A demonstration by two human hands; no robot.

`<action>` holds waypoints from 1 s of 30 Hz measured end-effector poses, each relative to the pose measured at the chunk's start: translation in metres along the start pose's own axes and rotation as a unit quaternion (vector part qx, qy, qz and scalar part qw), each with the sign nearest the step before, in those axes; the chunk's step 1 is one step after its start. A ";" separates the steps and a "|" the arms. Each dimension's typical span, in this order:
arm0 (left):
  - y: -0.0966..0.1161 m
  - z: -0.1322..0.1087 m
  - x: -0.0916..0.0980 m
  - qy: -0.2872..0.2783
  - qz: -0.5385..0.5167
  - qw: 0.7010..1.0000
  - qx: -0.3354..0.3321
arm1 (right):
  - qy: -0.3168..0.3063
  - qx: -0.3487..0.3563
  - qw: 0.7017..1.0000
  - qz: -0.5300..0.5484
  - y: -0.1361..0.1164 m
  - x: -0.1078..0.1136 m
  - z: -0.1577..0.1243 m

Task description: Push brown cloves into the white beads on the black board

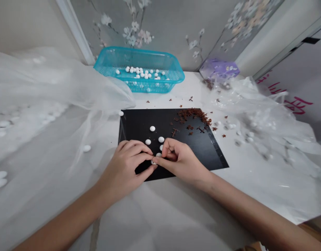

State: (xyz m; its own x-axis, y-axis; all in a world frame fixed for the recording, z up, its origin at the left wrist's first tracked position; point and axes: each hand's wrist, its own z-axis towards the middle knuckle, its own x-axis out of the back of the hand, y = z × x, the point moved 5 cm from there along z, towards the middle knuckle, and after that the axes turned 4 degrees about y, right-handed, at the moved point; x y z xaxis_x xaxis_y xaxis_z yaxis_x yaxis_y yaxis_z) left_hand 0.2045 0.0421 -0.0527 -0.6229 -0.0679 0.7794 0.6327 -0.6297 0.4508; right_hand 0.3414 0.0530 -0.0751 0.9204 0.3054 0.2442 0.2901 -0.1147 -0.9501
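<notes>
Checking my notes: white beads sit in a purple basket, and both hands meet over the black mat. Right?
No: the basket is turquoise, not purple, in the head view. The white beads do sit in it, and the left hand and right hand meet over the black mat.

White pellet point(153, 162) partly hidden by fingers point(165, 149); brown bits point(193, 113) too small to tell.

Legible text: none. Pink-red brush-style characters point(297, 104) on white panel point(286, 59), right edge of view (cut off by frame and crumpled plastic sheet point(270, 115), so unreadable; probably not Latin script). Purple packet point(219, 69): pale printing, too blurred to read. Black tag point(310, 40) on panel: no marking visible.
</notes>
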 end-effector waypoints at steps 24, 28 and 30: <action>-0.002 -0.001 0.004 0.026 0.059 0.998 0.010 | 0.091 0.339 0.866 -0.356 -0.019 0.022 0.014; -0.002 -0.002 0.007 0.048 0.079 0.996 0.018 | 0.085 0.371 0.883 -0.276 -0.026 0.017 0.000; -0.001 -0.003 0.010 0.072 0.087 0.993 0.020 | 0.056 0.382 0.886 -0.256 -0.030 0.011 -0.006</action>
State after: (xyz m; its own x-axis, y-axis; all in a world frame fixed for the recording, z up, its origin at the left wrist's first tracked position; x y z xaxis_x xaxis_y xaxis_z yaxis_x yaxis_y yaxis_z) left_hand 0.1959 0.0401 -0.0467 -0.5606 -0.2847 0.7776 0.7524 -0.5673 0.3348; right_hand 0.3439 0.0539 -0.0426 0.7523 0.0315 0.6581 0.4550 0.6975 -0.5536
